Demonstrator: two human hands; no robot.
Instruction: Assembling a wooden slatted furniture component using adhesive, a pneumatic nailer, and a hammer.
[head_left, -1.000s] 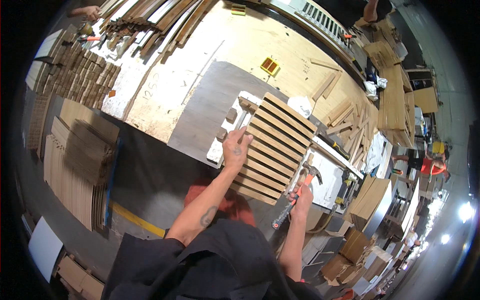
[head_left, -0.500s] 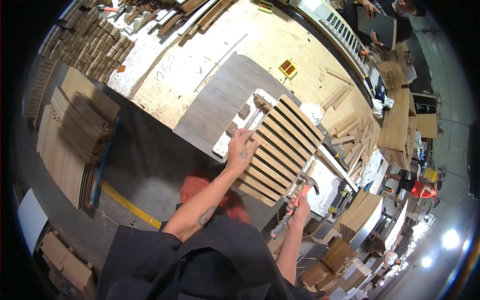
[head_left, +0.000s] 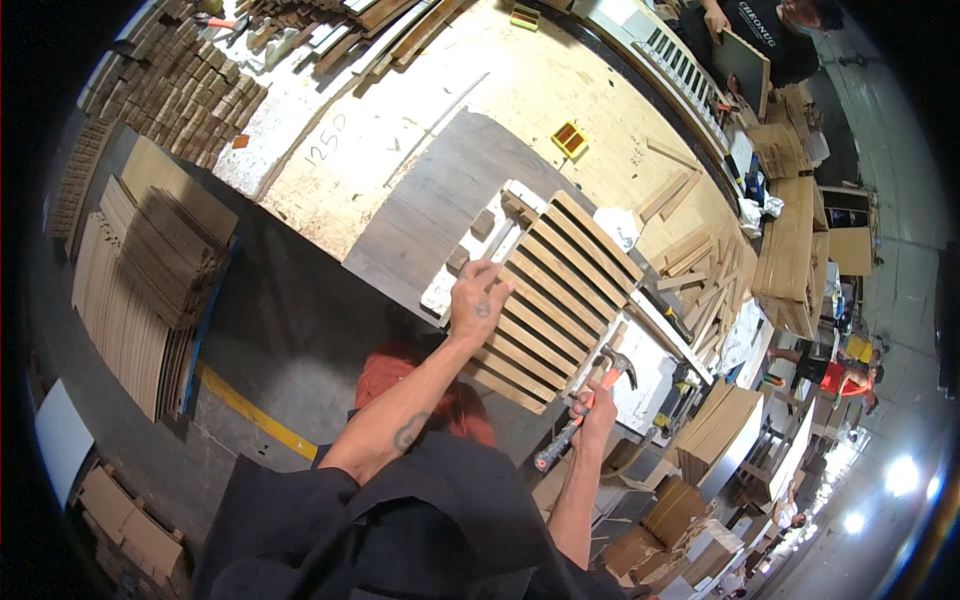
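Observation:
A slatted wooden panel (head_left: 562,295) of parallel light-brown strips lies on the bench in front of me, over a white jig (head_left: 512,190) with small wood blocks. My left hand (head_left: 480,303) is at the panel's left edge, fingers bent and closed around the slat ends; the fingertips are partly hidden. At the panel's lower right corner, my right hand (head_left: 597,412) grips a claw hammer (head_left: 575,425) with a red and dark handle. Its metal head points up, close beside the panel's edge.
A dark grey board (head_left: 410,215) lies beneath the jig. Yellow trays (head_left: 570,140) and loose wood strips (head_left: 705,270) are farther along the bench. Stacked panels (head_left: 150,270) stand at left, below piled wood blocks (head_left: 180,90). A co-worker (head_left: 765,40) holds a board at the far right.
Both my hands and the panel stay nearly in place, with the hammer tilted slightly differently. The co-worker has turned the board they hold to a steeper angle.

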